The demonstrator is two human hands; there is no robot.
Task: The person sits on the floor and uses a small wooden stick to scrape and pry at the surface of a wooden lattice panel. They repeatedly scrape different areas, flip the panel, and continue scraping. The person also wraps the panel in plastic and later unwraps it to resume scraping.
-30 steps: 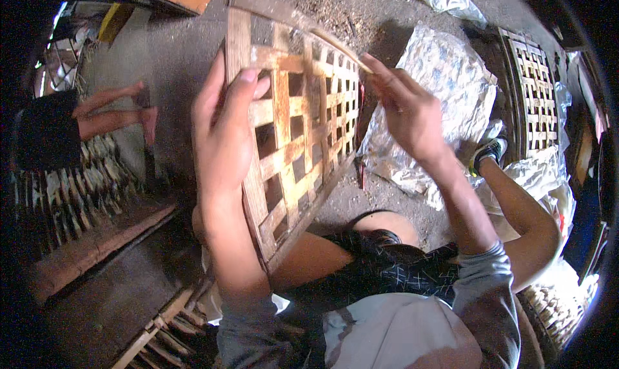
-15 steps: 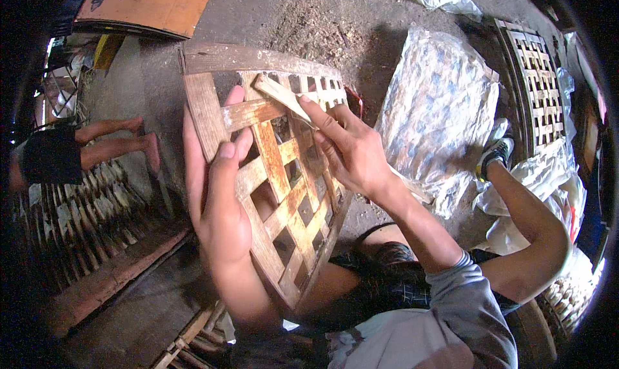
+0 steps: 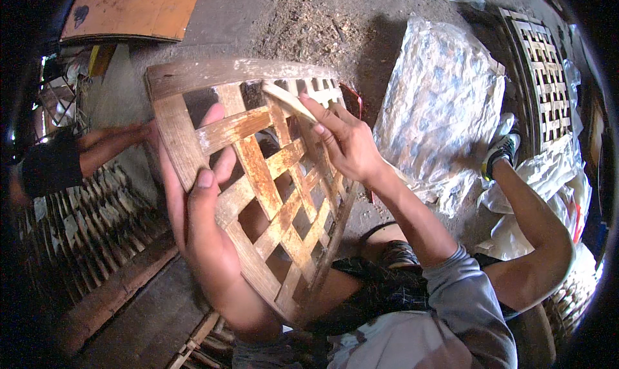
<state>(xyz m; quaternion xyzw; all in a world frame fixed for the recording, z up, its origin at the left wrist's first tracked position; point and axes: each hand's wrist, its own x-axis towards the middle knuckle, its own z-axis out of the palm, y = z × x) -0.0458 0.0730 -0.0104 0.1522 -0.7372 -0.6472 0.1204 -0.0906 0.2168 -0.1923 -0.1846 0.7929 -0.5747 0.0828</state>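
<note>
My left hand (image 3: 209,240) grips the left edge of a woven wooden lattice panel (image 3: 261,175), thumb on the near face and fingers behind, some showing through the gaps. The panel is tilted over my lap, with a broad rim strip along its top and brown stains on several slats. My right hand (image 3: 351,143) is closed around a thin pale wooden strip (image 3: 287,100), forefinger stretched along it. The strip's tip lies at the lattice just below the top rim; whether it passes through a gap I cannot tell.
Wood shavings (image 3: 309,30) lie heaped on the floor ahead. To the right are a crumpled plastic sheet (image 3: 438,105) and more lattice panels (image 3: 545,79). An orange board (image 3: 129,11) stands far left. Another person's legs (image 3: 109,146) stretch beside a slatted stack (image 3: 97,221) at left.
The panel and my left hand have shifted left and slightly down, and the panel faces me a little more. My right hand stays at the strip, slightly left of before.
</note>
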